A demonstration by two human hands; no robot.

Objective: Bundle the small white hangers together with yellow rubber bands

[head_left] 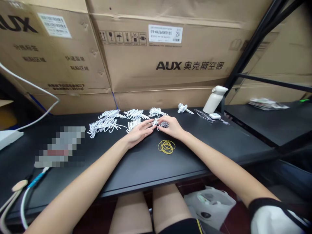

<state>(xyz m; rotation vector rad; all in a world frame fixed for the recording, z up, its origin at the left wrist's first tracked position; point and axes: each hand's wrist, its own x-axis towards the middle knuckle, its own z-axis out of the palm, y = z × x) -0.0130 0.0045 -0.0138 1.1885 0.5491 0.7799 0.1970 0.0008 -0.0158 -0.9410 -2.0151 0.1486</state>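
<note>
My left hand (140,132) and my right hand (172,126) meet over the black table. Between their fingertips is a small bunch of white S-shaped hooks (155,122); my right thumb and fingers pinch it, and the left fingertips close on its other side. Part of the bunch is hidden by the fingers. More white hooks (163,124) lie just behind my right hand. Another pile of hooks (133,124) sits beside my left fingers. Nearer to me, yellow rubber bands (166,147) lie in a loose heap.
Further hook piles (104,126) line the table's (146,169) back, with a bound bundle of hooks (184,108) to the right. A white bottle (214,99), glasses (203,115) and a small white case (214,116) stand back right. A blurred-out device (60,146) with a cable lies left. Cardboard boxes (165,84) wall the back.
</note>
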